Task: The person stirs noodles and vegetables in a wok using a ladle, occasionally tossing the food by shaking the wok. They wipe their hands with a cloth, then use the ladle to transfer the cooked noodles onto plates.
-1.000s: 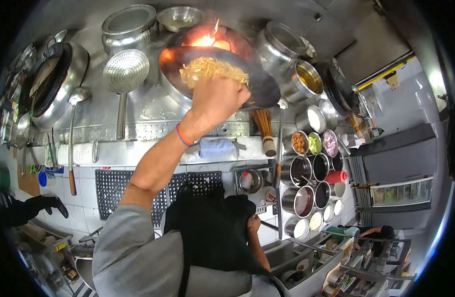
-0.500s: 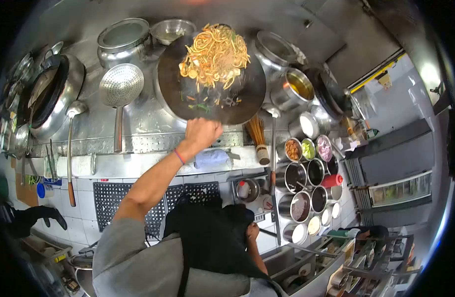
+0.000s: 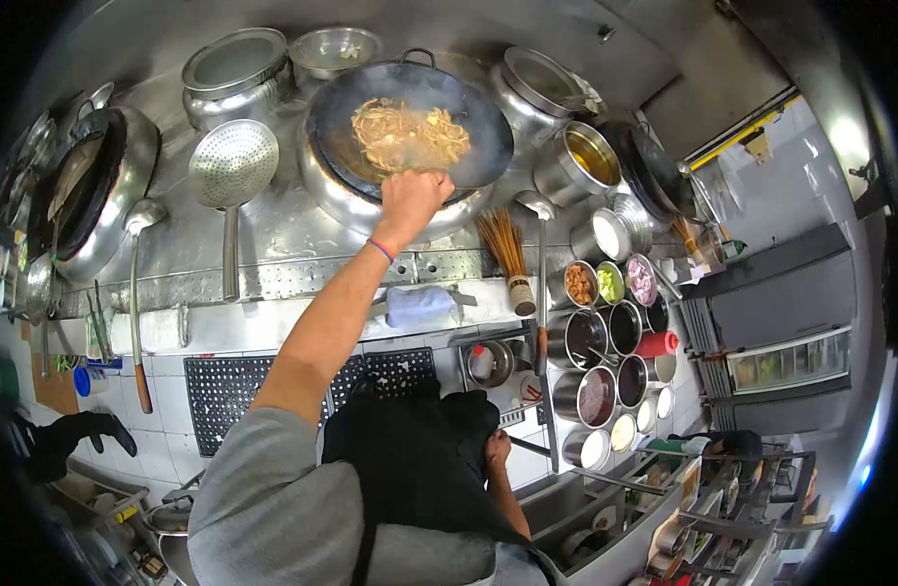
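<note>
My left hand (image 3: 413, 202), with a band at its wrist, is closed in a fist at the near rim of a dark wok (image 3: 478, 137). The grip itself is hidden under my fingers. Inside the wok lie fried noodles (image 3: 405, 137) with pale pieces among them, and steam rises over them. The wok rests tilted on a round steel burner ring (image 3: 317, 186). Low beside my apron, my right hand (image 3: 498, 448) has its fingers curled; what they hold, if anything, is hidden.
Left of the wok lie a perforated strainer (image 3: 233, 164) and a ladle (image 3: 142, 217). To the right are a bamboo brush (image 3: 508, 249), another ladle (image 3: 538, 205), an oil pot (image 3: 593, 161) and several ingredient pots (image 3: 596, 398). A folded blue cloth (image 3: 417, 306) lies on the front ledge.
The noodles, heaped up above the far side of the wok before, now lie lower in its middle. The wok and my left hand have moved forward, away from me. My right hand stays low.
</note>
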